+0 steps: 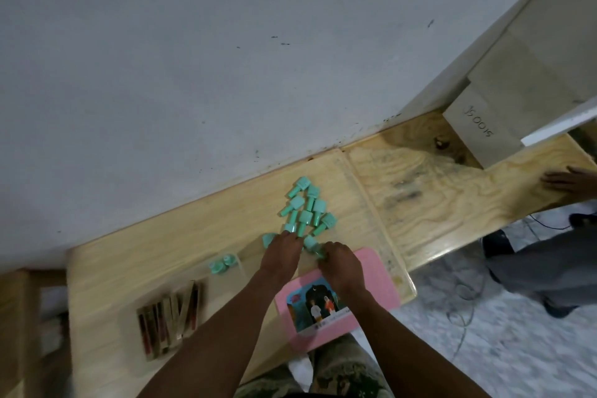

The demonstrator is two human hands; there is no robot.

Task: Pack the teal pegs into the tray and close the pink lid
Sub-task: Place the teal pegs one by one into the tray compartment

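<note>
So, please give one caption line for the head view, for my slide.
Both hands, left hand and right hand, reach into scattered teal pegs on a wooden table, beside the pink lid.

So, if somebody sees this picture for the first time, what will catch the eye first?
Probably the heap of teal pegs in the middle of the wooden table, bright against the pale wood. Both hands reach into its near edge: the left hand lies on the pegs, and the right hand seems to grip one. Under the right wrist lies the pink lid with a picture label.
</note>
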